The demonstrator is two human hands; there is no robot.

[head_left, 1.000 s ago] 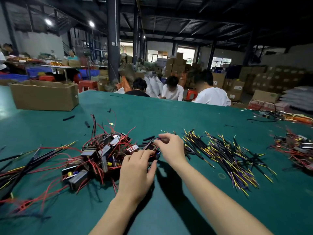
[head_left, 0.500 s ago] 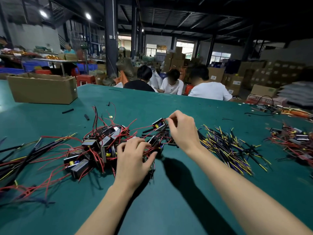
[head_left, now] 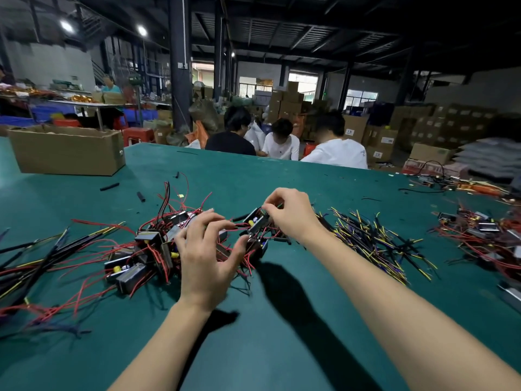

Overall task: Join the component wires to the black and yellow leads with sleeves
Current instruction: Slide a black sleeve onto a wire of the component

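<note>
A heap of small black components with red wires (head_left: pixel 146 249) lies on the green table (head_left: pixel 282 348), left of centre. My right hand (head_left: pixel 293 215) pinches one black component (head_left: pixel 255 221) and holds it raised above the heap's right edge. My left hand (head_left: pixel 205 255) hovers over the heap with spread, bent fingers that touch the red wires; it grips nothing that I can see. A pile of black and yellow leads (head_left: pixel 372 238) lies just right of my right hand. Short black sleeves (head_left: pixel 109 187) lie scattered behind the heap.
A cardboard box (head_left: pixel 67 150) stands at the back left of the table. More wired components (head_left: pixel 485 235) lie at the right edge, long black and yellow cables (head_left: pixel 31 255) at the left. Three people sit beyond the far edge.
My right hand has lifted a component out of the heap and brought it up. My left hand has stayed over the heap, its fingers spreading wider.
</note>
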